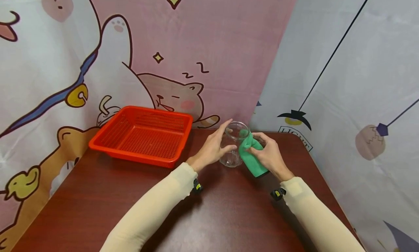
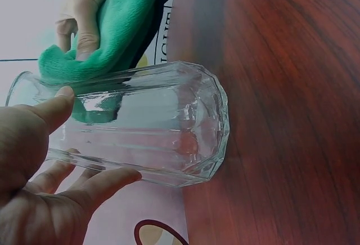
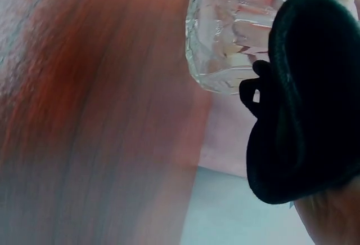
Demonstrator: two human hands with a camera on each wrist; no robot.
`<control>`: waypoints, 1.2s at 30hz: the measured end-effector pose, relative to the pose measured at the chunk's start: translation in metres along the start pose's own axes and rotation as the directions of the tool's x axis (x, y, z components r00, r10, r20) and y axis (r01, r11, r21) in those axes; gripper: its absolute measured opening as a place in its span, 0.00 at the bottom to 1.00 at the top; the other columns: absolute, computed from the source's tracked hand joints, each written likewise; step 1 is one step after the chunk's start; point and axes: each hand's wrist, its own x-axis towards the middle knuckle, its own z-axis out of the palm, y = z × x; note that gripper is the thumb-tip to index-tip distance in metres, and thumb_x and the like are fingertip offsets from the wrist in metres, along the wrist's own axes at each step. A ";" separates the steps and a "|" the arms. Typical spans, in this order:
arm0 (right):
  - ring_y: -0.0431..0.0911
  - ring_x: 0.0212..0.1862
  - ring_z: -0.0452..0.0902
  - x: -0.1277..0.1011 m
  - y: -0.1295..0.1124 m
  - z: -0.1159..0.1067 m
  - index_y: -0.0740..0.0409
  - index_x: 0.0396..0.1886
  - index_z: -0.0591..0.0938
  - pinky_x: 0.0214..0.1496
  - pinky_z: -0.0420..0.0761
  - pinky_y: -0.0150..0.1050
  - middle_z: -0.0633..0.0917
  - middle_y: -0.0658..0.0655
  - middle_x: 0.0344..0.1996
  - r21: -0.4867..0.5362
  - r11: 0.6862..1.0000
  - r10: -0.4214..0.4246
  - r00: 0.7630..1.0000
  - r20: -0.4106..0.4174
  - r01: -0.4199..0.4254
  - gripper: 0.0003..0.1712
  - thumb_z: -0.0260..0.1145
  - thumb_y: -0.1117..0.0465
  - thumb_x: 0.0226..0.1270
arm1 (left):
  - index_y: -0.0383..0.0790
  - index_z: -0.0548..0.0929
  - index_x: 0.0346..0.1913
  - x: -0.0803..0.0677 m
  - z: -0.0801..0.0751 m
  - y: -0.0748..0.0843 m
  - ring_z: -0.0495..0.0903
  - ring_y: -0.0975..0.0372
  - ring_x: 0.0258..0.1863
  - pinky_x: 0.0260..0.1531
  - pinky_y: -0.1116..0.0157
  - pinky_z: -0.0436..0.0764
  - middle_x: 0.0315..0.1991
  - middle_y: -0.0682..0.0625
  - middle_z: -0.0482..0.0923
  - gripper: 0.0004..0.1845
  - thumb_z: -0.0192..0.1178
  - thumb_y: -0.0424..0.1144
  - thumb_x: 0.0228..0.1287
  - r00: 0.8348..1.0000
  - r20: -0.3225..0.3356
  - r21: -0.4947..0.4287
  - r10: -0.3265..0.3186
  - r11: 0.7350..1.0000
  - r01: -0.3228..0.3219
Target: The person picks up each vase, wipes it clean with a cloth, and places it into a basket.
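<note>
Between hands (image 1: 242, 150): glass (image 1: 233, 146), cloth (image 1: 251, 155) at rim.

dark reddish-brown wooden table (image 1: 98, 208) fills the lower frame; pink cartoon-cat fabric backdrop (image 1: 196, 34) spans upper left and centre; pale grey lantern-print fabric backdrop (image 1: 360, 63) at right.

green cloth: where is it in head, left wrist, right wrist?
Head: green cloth right of centre, held by the right hand against the glass.
Left wrist: top left, over the glass rim.
Right wrist: dark folded mass at right, in shadow.
Shared landmark: the glass, in all three views.
</note>
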 end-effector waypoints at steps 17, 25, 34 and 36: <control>0.62 0.64 0.90 -0.001 0.006 -0.003 0.58 0.75 0.85 0.67 0.87 0.61 0.91 0.66 0.70 -0.250 0.968 0.014 0.992 0.124 0.018 0.33 0.86 0.61 0.74 | 0.51 0.52 0.96 0.001 -0.001 0.003 0.81 0.44 0.82 0.82 0.45 0.82 0.94 0.45 0.64 0.57 0.80 0.41 0.77 0.999 0.023 -0.005 -0.035 0.999 0.035; 0.64 0.67 0.90 -0.004 0.016 0.002 0.64 0.75 0.83 0.69 0.88 0.66 0.90 0.68 0.70 -0.311 0.950 0.031 0.982 0.189 0.029 0.35 0.87 0.61 0.73 | 0.48 0.52 0.97 -0.001 -0.001 0.004 0.80 0.42 0.82 0.81 0.44 0.82 0.95 0.45 0.62 0.57 0.80 0.41 0.78 0.999 0.026 -0.008 -0.033 0.999 0.033; 0.63 0.61 0.92 -0.007 0.023 0.009 0.66 0.70 0.85 0.64 0.89 0.63 0.93 0.68 0.65 -0.370 0.925 0.001 0.973 0.230 0.087 0.33 0.88 0.63 0.70 | 0.51 0.52 0.97 -0.001 0.000 0.003 0.81 0.43 0.82 0.81 0.45 0.82 0.95 0.46 0.62 0.57 0.80 0.42 0.78 0.999 0.024 -0.007 -0.039 0.999 0.039; 0.62 0.59 0.92 -0.008 0.024 0.010 0.67 0.68 0.85 0.62 0.89 0.63 0.93 0.69 0.63 -0.381 0.919 -0.007 0.971 0.239 0.100 0.33 0.89 0.63 0.69 | 0.50 0.52 0.97 -0.001 0.000 0.003 0.81 0.43 0.81 0.81 0.45 0.83 0.94 0.46 0.63 0.57 0.80 0.42 0.78 0.999 0.022 -0.006 -0.036 0.999 0.036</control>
